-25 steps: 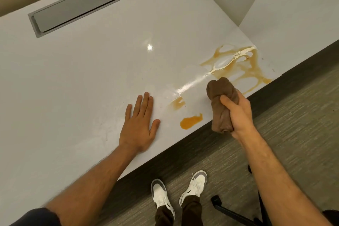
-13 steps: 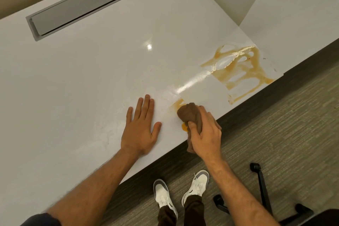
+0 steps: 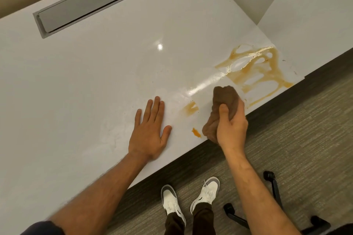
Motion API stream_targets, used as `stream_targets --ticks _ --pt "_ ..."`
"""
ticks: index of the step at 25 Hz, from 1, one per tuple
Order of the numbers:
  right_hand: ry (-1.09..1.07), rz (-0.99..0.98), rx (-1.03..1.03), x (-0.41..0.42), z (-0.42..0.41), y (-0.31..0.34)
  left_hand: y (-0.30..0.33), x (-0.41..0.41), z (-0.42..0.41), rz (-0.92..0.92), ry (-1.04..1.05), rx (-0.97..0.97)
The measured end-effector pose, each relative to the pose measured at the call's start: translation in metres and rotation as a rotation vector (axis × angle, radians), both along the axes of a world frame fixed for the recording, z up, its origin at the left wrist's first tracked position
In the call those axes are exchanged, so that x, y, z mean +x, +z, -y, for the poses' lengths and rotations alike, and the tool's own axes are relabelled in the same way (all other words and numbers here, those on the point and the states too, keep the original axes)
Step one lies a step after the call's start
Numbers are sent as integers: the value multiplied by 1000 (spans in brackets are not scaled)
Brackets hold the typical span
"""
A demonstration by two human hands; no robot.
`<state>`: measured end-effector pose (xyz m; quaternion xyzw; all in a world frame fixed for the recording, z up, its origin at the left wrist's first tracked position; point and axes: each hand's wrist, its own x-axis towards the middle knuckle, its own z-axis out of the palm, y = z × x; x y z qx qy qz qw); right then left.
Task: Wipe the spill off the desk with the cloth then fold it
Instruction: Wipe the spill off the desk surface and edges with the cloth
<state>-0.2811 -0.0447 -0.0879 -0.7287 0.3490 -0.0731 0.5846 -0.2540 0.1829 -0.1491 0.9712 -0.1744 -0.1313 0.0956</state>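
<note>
Right hand, fingers clenched on bunched brown cloth, swiped back right; near orange-brown spill on white bench mostly gone, big puddle remains. Left hand flat, fingers spread.

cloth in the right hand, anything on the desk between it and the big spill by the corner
Nothing visible. The cloth, bunched in the right hand, sits just short of the big spill, with only bare desk between them.
</note>
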Motion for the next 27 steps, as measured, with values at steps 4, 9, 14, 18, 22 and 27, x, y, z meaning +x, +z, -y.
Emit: stream_targets --ticks 4,9,14,18,22,27 --pt "224 -94 -387 18 -20 -34 -1 0 1 5 3 2" --pt "712 -107 -542 68 -4 -39 -2 0 1 1 6 19" --pt "1056 -34 -578 83 -2 -38 -1 0 0 4 3 -6" --pt "1242 -13 -518 50 5 -28 -1 -1 -2 10 -1 -28" --pt "1206 -35 -461 -4 10 -7 -1 -1 -1 15 -9 -33" --pt "910 -118 99 -36 24 16 1 -3 -1 20 -1 -13"
